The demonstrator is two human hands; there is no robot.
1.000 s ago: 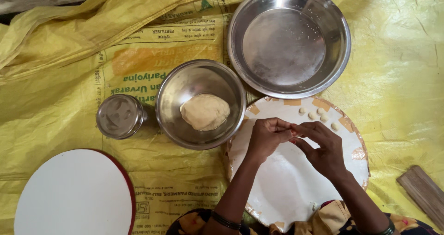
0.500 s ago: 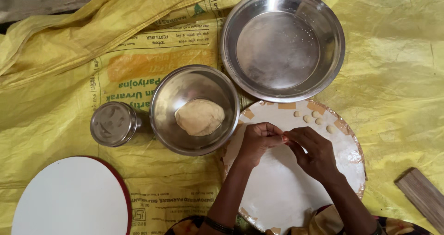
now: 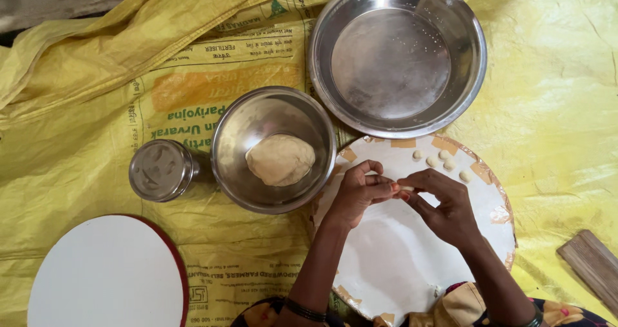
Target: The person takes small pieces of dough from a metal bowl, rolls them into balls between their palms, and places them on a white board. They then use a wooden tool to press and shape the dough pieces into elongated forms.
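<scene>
Left hand: the left hand [image 3: 357,192] is curled, its fingertips pinching a small pale bit of dough [image 3: 405,188] together with the other hand.
Right hand: the right hand [image 3: 444,205] meets it from the right, thumb and forefinger closed on the same bit of dough.
Dough bit: held between both hands' fingertips, just above the round white board with taped brown edge [image 3: 399,262].
Small dough pellets: a few tiny pale dough balls [image 3: 441,159] lie on the board's far side, near the right hand but not touching it.
Dough lump: a rounded tan dough lump [image 3: 280,159] sits in the medium steel bowl [image 3: 257,118], just left of the left hand.
Farther out: a wide shallow steel basin [image 3: 467,63], a small lidded steel tin [image 3: 161,170], a white round board with red rim [image 3: 103,275], a wooden piece [image 3: 592,266], all on a yellow printed sack sheet [image 3: 77,108].
</scene>
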